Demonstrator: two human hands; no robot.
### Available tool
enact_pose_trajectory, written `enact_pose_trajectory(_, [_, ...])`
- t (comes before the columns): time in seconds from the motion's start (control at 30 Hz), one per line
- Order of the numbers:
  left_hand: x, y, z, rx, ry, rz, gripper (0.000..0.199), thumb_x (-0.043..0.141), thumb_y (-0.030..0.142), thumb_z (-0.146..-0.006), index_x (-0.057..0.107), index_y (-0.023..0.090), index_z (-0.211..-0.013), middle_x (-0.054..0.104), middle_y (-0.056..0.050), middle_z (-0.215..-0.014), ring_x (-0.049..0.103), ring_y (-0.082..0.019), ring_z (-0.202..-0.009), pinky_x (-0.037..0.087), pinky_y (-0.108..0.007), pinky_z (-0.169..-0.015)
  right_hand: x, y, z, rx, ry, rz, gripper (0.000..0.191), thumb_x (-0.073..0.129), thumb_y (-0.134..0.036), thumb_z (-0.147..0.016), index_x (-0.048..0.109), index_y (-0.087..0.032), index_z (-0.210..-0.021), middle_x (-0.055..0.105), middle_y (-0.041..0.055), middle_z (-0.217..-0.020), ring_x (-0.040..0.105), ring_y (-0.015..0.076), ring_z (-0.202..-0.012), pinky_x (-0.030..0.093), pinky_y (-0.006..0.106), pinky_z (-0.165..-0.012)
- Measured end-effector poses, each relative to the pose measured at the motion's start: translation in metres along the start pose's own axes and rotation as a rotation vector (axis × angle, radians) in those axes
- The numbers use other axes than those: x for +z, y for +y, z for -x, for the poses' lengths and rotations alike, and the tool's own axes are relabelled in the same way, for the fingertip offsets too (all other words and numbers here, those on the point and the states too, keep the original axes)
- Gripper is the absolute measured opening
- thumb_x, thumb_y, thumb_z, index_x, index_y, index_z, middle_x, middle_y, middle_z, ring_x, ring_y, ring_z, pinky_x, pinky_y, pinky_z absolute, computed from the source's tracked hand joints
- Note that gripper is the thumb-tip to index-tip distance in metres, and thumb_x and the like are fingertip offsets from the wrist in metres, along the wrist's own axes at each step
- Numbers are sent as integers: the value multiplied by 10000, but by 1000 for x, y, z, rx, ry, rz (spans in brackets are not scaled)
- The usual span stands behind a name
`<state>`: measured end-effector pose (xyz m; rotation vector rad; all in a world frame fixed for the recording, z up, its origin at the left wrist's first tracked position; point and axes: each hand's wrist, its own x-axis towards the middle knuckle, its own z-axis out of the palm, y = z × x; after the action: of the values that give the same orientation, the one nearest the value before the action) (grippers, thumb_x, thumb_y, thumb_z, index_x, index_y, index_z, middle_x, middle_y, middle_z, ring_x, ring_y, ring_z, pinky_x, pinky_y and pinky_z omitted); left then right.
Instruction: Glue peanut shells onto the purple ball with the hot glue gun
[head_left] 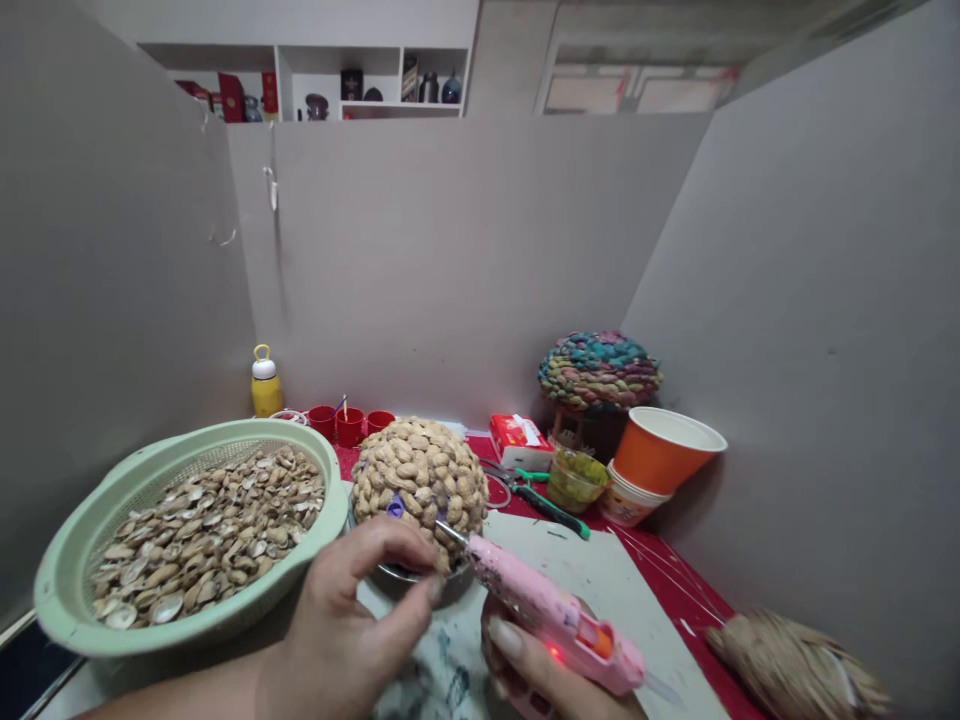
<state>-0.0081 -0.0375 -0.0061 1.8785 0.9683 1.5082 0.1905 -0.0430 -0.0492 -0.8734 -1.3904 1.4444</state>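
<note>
A dome covered in peanut shells [420, 462] rests in a round metal dish, with purple patches [395, 508] showing between the shells. In my right hand [540, 660] is a pink hot glue gun [532, 590], its red light on and its metal nozzle close against the front of the dome. My left hand [360, 590] is at the dome's lower front, thumb and forefinger closed on a small tan piece that looks like a peanut shell [441, 562]. Left of it stands a green colander [67, 600] with many loose half shells [210, 530].
Behind the dome are small red cups [349, 428] and a yellow bottle [266, 390]. Pliers [555, 510], a tissue pack [519, 440], a greenish bowl [576, 480], paper tubs [667, 445] and a colourful woven dome [600, 372] stand right. Grey partitions [450, 250] enclose the table.
</note>
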Motion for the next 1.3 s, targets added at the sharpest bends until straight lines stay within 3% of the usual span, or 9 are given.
enact_pose_trajectory(0.1, [-13,7,-7,45,127,-60,190,701,128,-766,636,261,-884,688,-8,-862,661,-173,-858,541,-269,-824,-4,4,-1,-21,2,19,418,660,-562,-795,563,-161,-727,497,-19,-578,401,85,-501,299,204,-445])
enact_pose_trajectory(0.2, [-20,9,-13,97,168,-139,206,702,126,-767,636,259,-909,698,-3,-898,680,-167,-854,565,-256,-819,-4,0,-2,-50,-7,24,390,662,-540,-802,610,-155,-839,510,-21,-601,435,96,-538,368,213,-493])
enact_pose_trajectory(0.33, [-23,0,-18,233,126,-274,220,655,89,-800,625,237,-960,701,-10,-917,701,-155,-850,586,-243,-797,-3,-12,-6,10,5,-2,486,667,-535,-787,593,-158,-1085,503,-33,-620,442,109,-573,382,222,-529])
enact_pose_trajectory(0.47, [-27,-13,-22,422,25,-507,268,642,46,-793,589,212,-997,700,-32,-950,694,-157,-909,566,-258,-855,-4,-19,-10,-56,11,9,341,654,-456,-793,633,-162,-963,477,-37,-610,438,108,-578,393,231,-559])
enact_pose_trajectory(0.63, [-30,-15,-25,615,-46,-758,246,617,40,-801,566,178,-998,704,-76,-999,700,-155,-918,554,-231,-853,-8,-25,-12,-133,-13,-19,254,629,-349,-795,636,-199,-1000,468,-44,-635,426,101,-582,389,220,-555])
enact_pose_trajectory(0.93, [-33,-12,-21,608,-36,-847,182,606,82,-816,563,200,-947,701,-52,-951,704,-149,-878,552,-216,-812,-9,-22,-15,-127,15,-19,160,621,-335,-802,606,-196,-882,486,-37,-673,450,106,-607,432,229,-583])
enact_pose_trajectory(1.3, [-33,-15,-21,613,-34,-853,180,609,73,-812,573,197,-938,691,-49,-930,687,-144,-866,546,-221,-796,-13,-29,-13,-155,-5,76,170,607,-311,-823,659,-221,-958,527,-30,-663,509,125,-621,465,239,-608])
